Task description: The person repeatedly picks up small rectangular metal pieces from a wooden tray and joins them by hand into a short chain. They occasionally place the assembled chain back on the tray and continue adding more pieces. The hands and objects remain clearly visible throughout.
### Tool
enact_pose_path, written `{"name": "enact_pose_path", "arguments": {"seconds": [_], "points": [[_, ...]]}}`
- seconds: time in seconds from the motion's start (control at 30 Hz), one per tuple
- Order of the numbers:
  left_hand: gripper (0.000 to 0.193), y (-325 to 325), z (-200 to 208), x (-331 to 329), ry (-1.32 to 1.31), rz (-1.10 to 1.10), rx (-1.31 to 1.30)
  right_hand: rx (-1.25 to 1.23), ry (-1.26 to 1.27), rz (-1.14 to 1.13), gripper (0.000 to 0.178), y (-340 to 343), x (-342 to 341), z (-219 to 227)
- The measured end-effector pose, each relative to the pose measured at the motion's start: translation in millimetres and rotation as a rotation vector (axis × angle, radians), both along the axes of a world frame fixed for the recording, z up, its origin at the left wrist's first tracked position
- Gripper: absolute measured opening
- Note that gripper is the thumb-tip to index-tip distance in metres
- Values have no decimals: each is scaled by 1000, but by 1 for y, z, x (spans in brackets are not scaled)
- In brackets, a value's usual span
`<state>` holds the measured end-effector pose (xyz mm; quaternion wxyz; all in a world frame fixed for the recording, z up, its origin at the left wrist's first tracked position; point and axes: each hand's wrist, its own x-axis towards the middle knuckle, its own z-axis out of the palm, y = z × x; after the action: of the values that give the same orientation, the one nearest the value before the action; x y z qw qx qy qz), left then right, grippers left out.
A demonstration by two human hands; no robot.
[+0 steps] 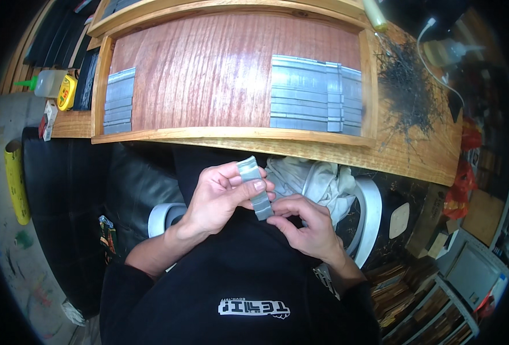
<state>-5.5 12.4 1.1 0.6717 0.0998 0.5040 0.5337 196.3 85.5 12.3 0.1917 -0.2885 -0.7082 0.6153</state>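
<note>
Nearest my view, the wearer's black shirt (pixel 243 264). Just beyond it, both hands work above the lap, short of the table. Left hand (pixel 214 195) grasps a grey strip (pixel 261 203), thumb across its face, fingers behind; the strip stands tilted, upper end leaning left. Right hand (pixel 312 227) is curled, thumb and forefinger at the strip's lower end; whether they pinch it or only touch, I cannot tell.

I judge the step in hand to be close handling of this one piece, perhaps checking or adjusting its end. From here I'd say a next move calls for a firm left thumb and light right fingertips, so the strip doesn't twist.

Behind the right hand, a pale cloth (pixel 323 187) lies crumpled beside a white chair arm (pixel 370 221). Farther, on the table (pixel 438 152), a wooden tray (pixel 234 135) holds grey strips in two groups, a narrow left one (pixel 119 100) and a wider right one (pixel 303 95). Right of the tray: a tangle of thin dark pieces (pixel 409 89).
</note>
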Motion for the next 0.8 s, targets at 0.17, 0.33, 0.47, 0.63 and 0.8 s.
{"name": "enact_pose_path", "arguments": {"seconds": [0.17,0.33,0.47,0.63,0.8], "points": [[20,21,10,-8,-9,-287,-37,146,158,156,23,-10,18,-31],[20,40,7,-16,-26,-340,-71,8,187,16,29,-21,1,-32],[24,41,7,-13,-62,-271,-67,129,254,-66,28,-24,-11,-43],[24,34,1,-15,-123,-250,-74,90,227,-60,25,-26,-9,-46],[18,38,2,-17,-84,-346,-55,38,207,-65,24,-24,-10,-41]]}}
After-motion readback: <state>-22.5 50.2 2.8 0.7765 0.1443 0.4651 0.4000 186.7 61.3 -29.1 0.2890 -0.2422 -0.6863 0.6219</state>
